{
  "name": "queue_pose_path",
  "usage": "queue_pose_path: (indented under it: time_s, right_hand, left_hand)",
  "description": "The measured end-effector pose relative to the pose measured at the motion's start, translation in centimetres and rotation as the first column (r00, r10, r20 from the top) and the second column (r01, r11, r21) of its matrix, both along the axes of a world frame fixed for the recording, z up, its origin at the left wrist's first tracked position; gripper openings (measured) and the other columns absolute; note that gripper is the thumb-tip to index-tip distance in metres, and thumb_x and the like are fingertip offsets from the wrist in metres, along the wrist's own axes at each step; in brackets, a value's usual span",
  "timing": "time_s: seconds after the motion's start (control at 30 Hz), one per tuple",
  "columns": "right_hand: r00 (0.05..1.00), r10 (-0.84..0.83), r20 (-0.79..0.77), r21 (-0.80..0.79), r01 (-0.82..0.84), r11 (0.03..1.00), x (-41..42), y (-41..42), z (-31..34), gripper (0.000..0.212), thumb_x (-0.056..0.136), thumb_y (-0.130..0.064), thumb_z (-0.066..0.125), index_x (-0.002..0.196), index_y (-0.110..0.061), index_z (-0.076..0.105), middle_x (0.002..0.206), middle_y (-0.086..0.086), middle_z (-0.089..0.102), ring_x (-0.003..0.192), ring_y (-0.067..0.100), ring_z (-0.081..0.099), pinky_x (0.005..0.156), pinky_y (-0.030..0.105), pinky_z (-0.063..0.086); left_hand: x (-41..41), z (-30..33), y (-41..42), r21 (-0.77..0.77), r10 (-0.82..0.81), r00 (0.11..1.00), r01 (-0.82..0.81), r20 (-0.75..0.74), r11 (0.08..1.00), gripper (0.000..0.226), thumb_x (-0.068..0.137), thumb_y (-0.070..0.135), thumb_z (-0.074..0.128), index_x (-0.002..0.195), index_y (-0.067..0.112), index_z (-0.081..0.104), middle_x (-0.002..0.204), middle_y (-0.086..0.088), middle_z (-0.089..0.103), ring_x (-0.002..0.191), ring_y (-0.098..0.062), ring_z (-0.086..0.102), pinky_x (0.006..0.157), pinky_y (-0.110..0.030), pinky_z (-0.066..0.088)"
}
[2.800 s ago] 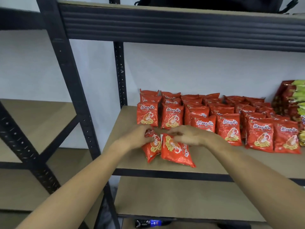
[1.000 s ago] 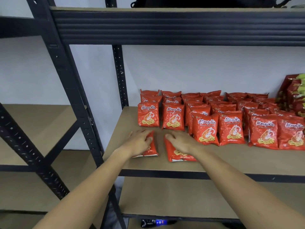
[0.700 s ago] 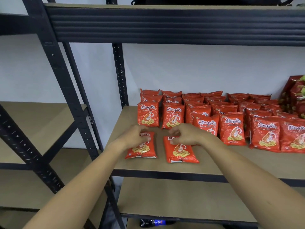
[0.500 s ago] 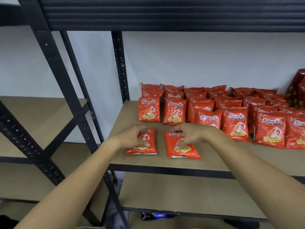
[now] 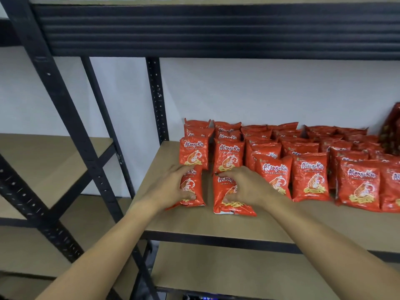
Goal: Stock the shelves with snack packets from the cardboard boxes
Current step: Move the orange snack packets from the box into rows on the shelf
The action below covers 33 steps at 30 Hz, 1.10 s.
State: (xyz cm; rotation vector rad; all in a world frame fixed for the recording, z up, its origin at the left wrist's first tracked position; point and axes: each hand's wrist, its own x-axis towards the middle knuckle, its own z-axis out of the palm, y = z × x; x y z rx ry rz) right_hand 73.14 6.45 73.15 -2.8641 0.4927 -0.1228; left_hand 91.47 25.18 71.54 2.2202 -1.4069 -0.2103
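Note:
Two red prawn-cracker packets stand at the front left of the middle shelf (image 5: 194, 221). My left hand (image 5: 171, 187) grips the left packet (image 5: 192, 189) from its left side, thumb across its lower front. My right hand (image 5: 244, 187) grips the right packet (image 5: 225, 198) from its right side, fingers at its top and thumb on its front. Both packets lean against the rows of standing red packets (image 5: 275, 152) behind them. No cardboard box is in view.
Black steel uprights (image 5: 155, 98) and a diagonal brace (image 5: 36, 213) frame the shelf on the left. A dark beam (image 5: 216, 29) of the upper shelf runs overhead. A lower shelf board (image 5: 238, 276) lies beneath. Darker packets (image 5: 391, 131) stand at the far right.
Both packets, lying flat on the shelf a second ago, have been tipped upright and pushed back against the front row. My hands moved farther in with them.

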Motion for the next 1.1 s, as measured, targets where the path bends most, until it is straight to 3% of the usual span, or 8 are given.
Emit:
queue_pose_path:
  time_s: [0.1, 0.2, 0.33, 0.63, 0.7, 0.8, 0.93, 1.1]
  right_hand:
    - [0.992, -0.023, 0.123, -0.187, 0.046, 0.981, 0.4, 0.0, -0.4, 0.079, 0.08, -0.049, 0.076, 0.149, -0.031, 0.042, 0.145, -0.003, 0.049, 0.135, 0.021, 0.038, 0.111, 0.043, 0.035]
    - [0.954, -0.027, 0.299, -0.314, 0.125, 0.941, 1.2, -0.3, -0.7, 0.075, 0.076, -0.043, 0.081, 0.143, -0.025, 0.051, 0.134, -0.001, 0.058, 0.126, 0.025, 0.047, 0.101, 0.045, 0.042]
    - [0.92, -0.065, 0.387, -0.334, 0.205, 0.92, 2.5, -1.2, -1.1, 0.075, 0.07, -0.035, 0.087, 0.137, -0.02, 0.057, 0.128, 0.002, 0.061, 0.122, 0.03, 0.053, 0.096, 0.048, 0.048]
    - [0.911, -0.104, 0.399, -0.356, 0.258, 0.898, 4.0, -2.7, -2.7, 0.074, 0.073, -0.03, 0.086, 0.14, -0.017, 0.055, 0.135, 0.007, 0.057, 0.129, 0.03, 0.049, 0.101, 0.047, 0.047]
    - [0.917, -0.108, 0.384, -0.36, 0.257, 0.897, 4.3, -2.9, -3.1, 0.073, 0.081, -0.03, 0.079, 0.146, -0.017, 0.048, 0.146, 0.01, 0.05, 0.139, 0.032, 0.043, 0.107, 0.047, 0.042]
    - [0.924, -0.122, 0.362, -0.347, 0.255, 0.902, 4.4, -2.7, -3.9, 0.074, 0.091, -0.029, 0.06, 0.157, -0.017, 0.028, 0.162, 0.012, 0.026, 0.152, 0.031, 0.019, 0.119, 0.045, 0.024]
    - [0.933, -0.144, 0.33, -0.298, 0.248, 0.922, 4.6, -1.8, -5.1, 0.081, 0.094, -0.032, 0.041, 0.16, -0.014, -0.002, 0.167, 0.01, -0.011, 0.153, 0.026, -0.015, 0.125, 0.044, 0.001]
    - [0.917, -0.184, 0.353, -0.258, 0.285, 0.923, 5.3, -1.6, -6.2, 0.08, 0.096, -0.045, 0.026, 0.158, -0.009, -0.01, 0.165, 0.01, -0.017, 0.152, 0.024, -0.018, 0.125, 0.043, -0.003]
  left_hand:
    - [0.3, -0.8, -0.8, -0.15, 0.032, 0.996, -0.019, 0.08, 0.989, 0.096, 0.073, 0.045, 0.083, 0.152, 0.029, 0.032, 0.149, 0.004, 0.039, 0.137, -0.015, 0.033, 0.115, -0.041, 0.034]
    - [1.1, -1.7, -2.4, -0.268, 0.083, 0.98, -0.032, 0.183, 0.963, 0.096, 0.069, 0.046, 0.084, 0.15, 0.022, 0.038, 0.147, -0.002, 0.044, 0.135, -0.021, 0.036, 0.114, -0.044, 0.034]
    - [2.0, -2.4, -4.6, -0.324, 0.113, 0.948, -0.012, 0.296, 0.946, 0.098, 0.065, 0.044, 0.087, 0.148, 0.017, 0.043, 0.147, -0.006, 0.046, 0.135, -0.026, 0.039, 0.111, -0.054, 0.037]
    - [3.4, -3.4, -6.9, -0.306, 0.039, 0.91, 0.098, 0.413, 0.947, 0.09, 0.069, 0.033, 0.088, 0.146, 0.015, 0.045, 0.151, -0.006, 0.042, 0.144, -0.024, 0.028, 0.116, -0.044, 0.032]
    - [3.7, -3.6, -7.1, -0.306, 0.034, 0.905, 0.108, 0.423, 0.946, 0.089, 0.073, 0.031, 0.086, 0.149, 0.017, 0.041, 0.155, -0.005, 0.036, 0.148, -0.025, 0.021, 0.118, -0.044, 0.028]
    - [3.8, -4.1, -7.2, -0.268, 0.008, 0.905, 0.117, 0.425, 0.956, 0.086, 0.084, 0.032, 0.076, 0.155, 0.021, 0.028, 0.165, -0.001, 0.013, 0.153, -0.026, -0.002, 0.121, -0.048, 0.015]
    - [2.8, -4.6, -7.3, -0.247, 0.055, 0.913, 0.051, 0.403, 0.968, 0.084, 0.092, 0.038, 0.06, 0.159, 0.025, 0.01, 0.166, -0.001, -0.007, 0.151, -0.029, -0.017, 0.119, -0.058, 0.003]
    - [2.3, -5.4, -8.3, -0.272, 0.177, 0.898, -0.068, 0.402, 0.96, 0.069, 0.102, 0.049, 0.035, 0.159, 0.023, 0.005, 0.166, -0.003, -0.011, 0.151, -0.028, -0.016, 0.12, -0.054, 0.001]
